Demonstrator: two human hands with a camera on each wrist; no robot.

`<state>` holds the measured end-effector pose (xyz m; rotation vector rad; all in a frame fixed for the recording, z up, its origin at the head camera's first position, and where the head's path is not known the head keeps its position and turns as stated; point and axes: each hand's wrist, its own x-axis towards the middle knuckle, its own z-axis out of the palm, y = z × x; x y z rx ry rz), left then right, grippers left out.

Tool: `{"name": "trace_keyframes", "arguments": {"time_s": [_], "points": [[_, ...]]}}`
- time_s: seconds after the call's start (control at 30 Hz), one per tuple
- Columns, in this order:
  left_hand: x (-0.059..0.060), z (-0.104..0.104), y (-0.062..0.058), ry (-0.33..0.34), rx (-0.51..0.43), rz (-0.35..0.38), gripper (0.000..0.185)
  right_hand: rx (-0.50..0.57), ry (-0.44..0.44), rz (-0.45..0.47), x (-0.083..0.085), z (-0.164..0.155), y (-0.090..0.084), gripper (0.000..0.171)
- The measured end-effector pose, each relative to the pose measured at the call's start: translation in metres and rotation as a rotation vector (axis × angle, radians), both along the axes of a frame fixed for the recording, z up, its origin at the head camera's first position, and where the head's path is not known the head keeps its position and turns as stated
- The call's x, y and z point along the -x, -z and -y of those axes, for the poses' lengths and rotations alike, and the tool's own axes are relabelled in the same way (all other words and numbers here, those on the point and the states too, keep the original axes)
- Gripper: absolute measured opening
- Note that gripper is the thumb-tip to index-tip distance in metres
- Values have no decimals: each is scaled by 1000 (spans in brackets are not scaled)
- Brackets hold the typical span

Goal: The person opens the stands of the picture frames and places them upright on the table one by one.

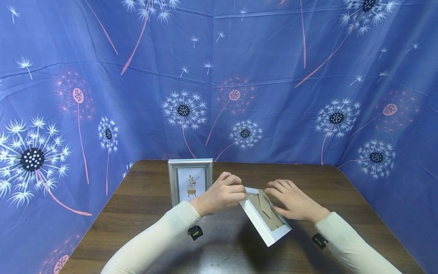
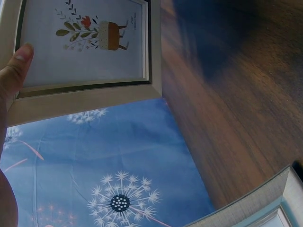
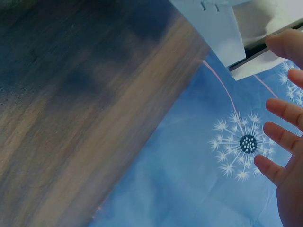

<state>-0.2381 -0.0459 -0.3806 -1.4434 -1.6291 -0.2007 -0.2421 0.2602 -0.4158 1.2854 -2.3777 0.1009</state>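
Observation:
My left hand (image 1: 220, 194) grips a small picture frame (image 1: 257, 224) by its upper corner, tilted above the table with its brown back toward me. In the left wrist view, the thumb (image 2: 16, 66) lies over the frame's front, where a potted-plant print (image 2: 99, 35) shows. On the back, a support leg (image 1: 264, 204) stands out from the backing board. My right hand (image 1: 291, 199) is beside that leg, its thumb (image 3: 286, 45) right at the leg's edge and its other fingers spread apart in the right wrist view.
A second, silvery picture frame (image 1: 173, 182) with a similar print stands upright behind my left forearm. The dark wooden table (image 1: 143, 217) ends against a blue dandelion-patterned cloth (image 1: 273, 95) hanging at the back and sides.

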Motion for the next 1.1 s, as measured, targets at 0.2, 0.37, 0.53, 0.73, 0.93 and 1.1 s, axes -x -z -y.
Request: {"name": "trace_keyframes", "arguments": {"time_s": [0.2,0.37,0.53,0.73,0.93,1.1], "points": [[-1,-2,-1,-2,7,5,21,-15,-28,-5,4,2,-1,52],[-2,-3,-1,-2,20,-1,21,-24,-58,-27,6,3,-1,54],[-2,-3,0,-8,29,-16,20,-38,-67,-60,7,5,-2,56],[-2,-3,1,-8,29,-15,20,-57,-57,-52,6,6,-4,59],[-2,-4,2,-10,24,-15,20,-67,-61,-69,7,6,-4,60],[-2,-4,2,-6,24,-19,20,-70,-72,-95,8,6,-4,60]]}}
